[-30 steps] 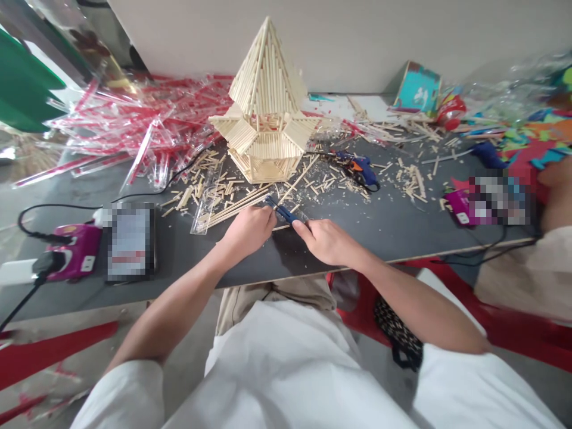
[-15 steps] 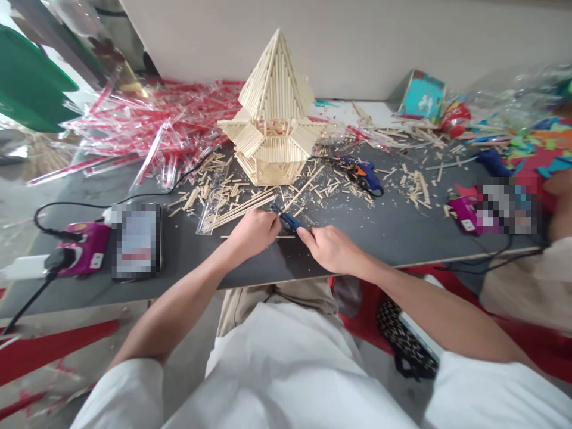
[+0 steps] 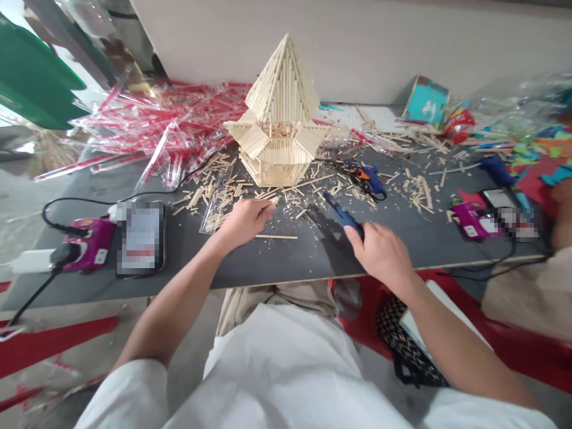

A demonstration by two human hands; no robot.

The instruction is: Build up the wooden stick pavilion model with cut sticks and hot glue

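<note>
My right hand (image 3: 382, 253) is closed round the blue handles of a pair of pliers (image 3: 342, 213), whose jaws point away from me, to the far left, above the table. My left hand (image 3: 245, 221) is closed over some thin wooden sticks (image 3: 268, 195). What its fingertips pinch, if anything, is too small to make out. One stick (image 3: 277, 238) lies flat just in front of that hand. Behind both hands stands a pagoda-like model (image 3: 281, 152) built of pale sticks, with a pointed roof.
Cut stick pieces (image 3: 420, 189) litter the dark table (image 3: 250, 271). Beyond the model's right side lies a blue glue gun (image 3: 369, 177). A phone (image 3: 140, 238) and purple power strip (image 3: 92, 241) are at left; red-edged plastic wrappers (image 3: 165, 125) are piled behind. Another person's sleeve (image 3: 531, 292) shows at right.
My right hand has drawn the pliers away to the right, apart from my left hand. My left hand has shifted slightly left and away from me, over the sticks.
</note>
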